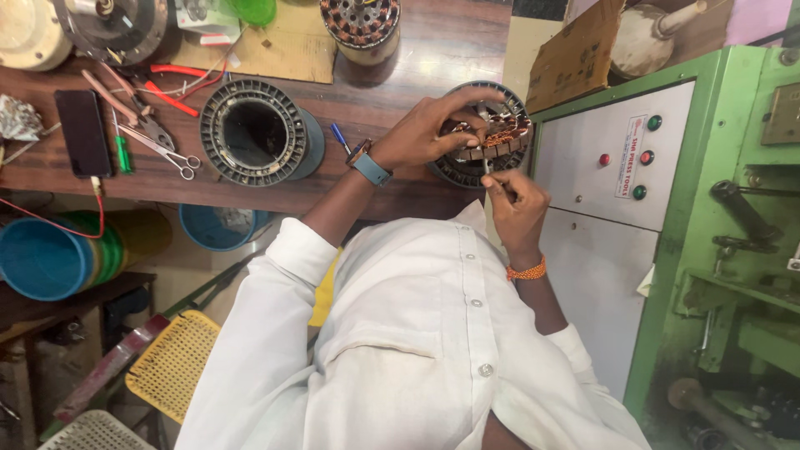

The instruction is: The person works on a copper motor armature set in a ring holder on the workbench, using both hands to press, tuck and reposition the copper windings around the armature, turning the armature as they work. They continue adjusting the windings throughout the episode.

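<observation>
Blue tubs [37, 258]: lower left of the frame, under the bench; stacked with green ones, the inside looks bare.
Blue bucket [223, 227]: under the bench edge, left of centre; something pale lies in it, too hidden to tell what.
Empty motor core [254, 133]: upper middle on the wooden bench [400, 58]; hollow ring, nothing inside.
Left hand [433, 129]: centre top, fingers curled over the wound motor core, steadying its rim.
Wound motor core [487, 133]: upper centre-right, at the bench's end beside the green machine [717, 208]; copper windings fill its slots.
Right hand [517, 204]: just below the core, pinched shut on a thin tool [487, 167] poking at the windings.
Doing it well: judging by this, hold the core firmly and keep the tool tip shallow, so no wire is nicked.
</observation>
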### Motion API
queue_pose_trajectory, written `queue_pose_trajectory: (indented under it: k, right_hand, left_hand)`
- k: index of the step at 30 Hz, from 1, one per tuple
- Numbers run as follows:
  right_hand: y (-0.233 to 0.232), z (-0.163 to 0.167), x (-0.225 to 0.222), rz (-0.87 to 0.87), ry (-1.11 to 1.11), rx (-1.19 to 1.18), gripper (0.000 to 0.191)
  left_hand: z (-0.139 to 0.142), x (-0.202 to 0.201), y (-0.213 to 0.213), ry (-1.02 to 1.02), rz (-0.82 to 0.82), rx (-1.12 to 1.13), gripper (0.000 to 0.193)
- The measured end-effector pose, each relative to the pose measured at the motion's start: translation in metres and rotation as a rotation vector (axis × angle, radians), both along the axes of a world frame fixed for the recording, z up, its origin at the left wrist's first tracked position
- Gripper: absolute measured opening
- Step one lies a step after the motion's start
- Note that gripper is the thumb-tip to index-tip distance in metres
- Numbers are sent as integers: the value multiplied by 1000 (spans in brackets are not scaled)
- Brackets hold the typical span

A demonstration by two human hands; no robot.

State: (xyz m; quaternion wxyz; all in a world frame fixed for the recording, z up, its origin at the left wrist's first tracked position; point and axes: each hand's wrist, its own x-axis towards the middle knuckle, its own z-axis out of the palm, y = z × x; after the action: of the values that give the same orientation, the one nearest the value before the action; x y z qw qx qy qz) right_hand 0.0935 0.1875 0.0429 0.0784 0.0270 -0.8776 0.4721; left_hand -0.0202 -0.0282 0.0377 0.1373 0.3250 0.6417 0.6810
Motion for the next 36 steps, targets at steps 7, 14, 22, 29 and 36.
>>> queue_pose_trajectory:
  k: [7,14,22,29,36]
  right_hand:
    - [29,-23,2,-132,-83,-113,11]
    - [66,29,-21,72,174,134,9]
    - [45,52,-81,379,338,213,12]
    - [31,51,-110,521,294,298,9]
    - [24,56,-128,601,324,354,11]
  left_hand:
    - [19,23,16,446,302,-446,66]
    - [1,52,45,674,666,-479,42]
    - [-9,50,47,765,722,-432,39]
    - [-15,53,44,824,745,-459,39]
    - [-17,51,45,534,655,-277,50]
